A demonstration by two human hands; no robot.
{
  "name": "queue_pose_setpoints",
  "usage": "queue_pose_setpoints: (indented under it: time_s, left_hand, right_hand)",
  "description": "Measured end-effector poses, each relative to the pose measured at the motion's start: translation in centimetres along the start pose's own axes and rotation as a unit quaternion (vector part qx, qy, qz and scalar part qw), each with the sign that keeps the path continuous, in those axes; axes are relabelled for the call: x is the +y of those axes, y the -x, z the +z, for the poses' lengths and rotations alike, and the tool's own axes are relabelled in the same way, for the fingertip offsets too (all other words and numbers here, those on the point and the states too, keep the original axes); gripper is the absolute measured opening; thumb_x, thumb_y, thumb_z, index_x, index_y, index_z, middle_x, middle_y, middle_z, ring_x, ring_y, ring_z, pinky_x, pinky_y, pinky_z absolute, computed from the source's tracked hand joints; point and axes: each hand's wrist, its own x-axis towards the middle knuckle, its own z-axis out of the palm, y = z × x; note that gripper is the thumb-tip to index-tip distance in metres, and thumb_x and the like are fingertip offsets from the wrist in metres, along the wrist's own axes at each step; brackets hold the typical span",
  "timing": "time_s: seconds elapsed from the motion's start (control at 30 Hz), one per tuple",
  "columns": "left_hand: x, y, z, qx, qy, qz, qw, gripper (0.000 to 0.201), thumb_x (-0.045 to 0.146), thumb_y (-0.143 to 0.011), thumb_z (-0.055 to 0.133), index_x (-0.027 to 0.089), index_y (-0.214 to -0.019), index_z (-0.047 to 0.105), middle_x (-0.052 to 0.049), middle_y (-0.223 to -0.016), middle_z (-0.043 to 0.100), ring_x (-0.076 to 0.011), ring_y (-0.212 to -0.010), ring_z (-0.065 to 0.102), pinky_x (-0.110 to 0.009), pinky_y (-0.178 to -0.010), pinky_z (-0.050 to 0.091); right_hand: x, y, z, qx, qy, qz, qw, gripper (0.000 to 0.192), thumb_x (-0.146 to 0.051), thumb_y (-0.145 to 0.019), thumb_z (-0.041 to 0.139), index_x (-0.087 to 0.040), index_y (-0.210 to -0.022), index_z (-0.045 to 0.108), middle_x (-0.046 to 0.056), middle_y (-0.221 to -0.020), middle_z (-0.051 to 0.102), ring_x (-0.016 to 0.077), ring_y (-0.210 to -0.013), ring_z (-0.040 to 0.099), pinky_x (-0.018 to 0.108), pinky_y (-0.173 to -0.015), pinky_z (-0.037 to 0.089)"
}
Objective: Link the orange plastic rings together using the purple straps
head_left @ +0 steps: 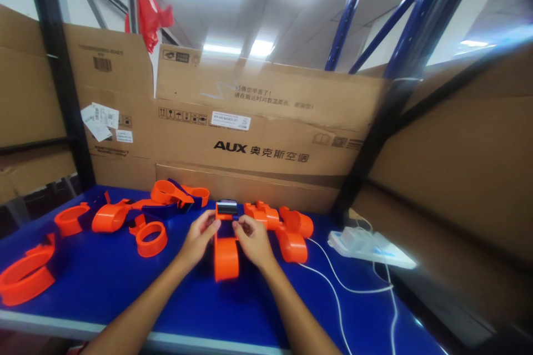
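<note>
Held up over the blue table is an orange tape dispenser, its ring toward me and its head with a black strip and a toothed metal edge on the far side. My left hand grips the left side of the dispenser's head, thumb and fingers closed. On the other side, my right hand pinches a small dark blue piece against the head. Whether that piece is fixed to the dispenser I cannot tell. Just past my right hand lie several more orange dispensers, partly hidden by it.
Several orange dispensers, some with dark blue parts, lie on the left of the blue table. A white power strip with white cables stands at the right. Cardboard walls and dark posts enclose the back and sides.
</note>
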Motion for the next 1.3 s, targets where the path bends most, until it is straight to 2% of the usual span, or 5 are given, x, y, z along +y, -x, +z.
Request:
queue_pose_setpoints:
  time_s: [0.1,0.33,0.7,0.97,1.3]
  left_hand:
    - [-0.2,0.0,-0.1,-0.025,0.008,-0.024,0.999,0.047,0.046,-0.086,0.065,0.019,-0.125,0.062,-0.009,-0.101,0.075,-0.0248,-0.089,0.068,-0.034,-0.083,0.05]
    - [0.0,-0.1,0.1,-0.014,-0.003,-0.011,1.0,0.044,0.044,-0.084,0.069,0.018,-0.119,0.067,-0.009,-0.109,0.073,-0.0244,-0.097,0.066,-0.033,-0.09,0.047]
    - [-0.4,0.2,0.0,0.003,-0.004,-0.058,0.998,0.05,0.048,-0.082,0.07,0.016,-0.12,0.068,-0.009,-0.098,0.074,-0.0196,-0.076,0.064,-0.026,-0.064,0.047]
    - [-0.3,0.2,0.0,0.004,0.012,-0.05,0.999,0.05,0.048,-0.08,0.072,0.017,-0.12,0.069,-0.011,-0.105,0.074,-0.0226,-0.084,0.067,-0.03,-0.075,0.05]
    - [-0.4,0.1,-0.4,0.005,0.009,-0.042,0.999,0.049,0.046,-0.082,0.072,0.016,-0.12,0.069,-0.011,-0.105,0.074,-0.0234,-0.086,0.066,-0.03,-0.074,0.048]
  right_hand:
    - [0.1,0.1,0.1,0.012,0.004,0.004,1.0,0.028,-0.041,-0.085,0.059,-0.02,-0.068,0.052,-0.004,-0.059,0.048,0.0115,-0.054,0.044,0.022,-0.05,0.035]
    - [0.0,0.4,0.5,0.015,0.016,0.006,1.0,0.018,-0.033,-0.084,0.056,-0.02,-0.071,0.054,-0.003,-0.062,0.052,0.012,-0.057,0.047,0.022,-0.054,0.038]
    - [0.1,0.6,0.3,0.035,0.082,-0.012,0.996,0.022,-0.028,-0.084,0.051,-0.019,-0.064,0.051,-0.005,-0.058,0.042,0.0108,-0.054,0.039,0.022,-0.052,0.03]
    - [-0.2,0.8,0.6,0.053,0.093,-0.021,0.994,0.023,-0.029,-0.084,0.051,-0.019,-0.064,0.05,-0.005,-0.058,0.043,0.0109,-0.055,0.039,0.023,-0.052,0.029]
    - [0.0,1.1,1.4,0.084,0.087,-0.013,0.993,0.026,-0.033,-0.086,0.051,-0.02,-0.063,0.047,-0.006,-0.055,0.04,0.0107,-0.053,0.037,0.022,-0.05,0.027]
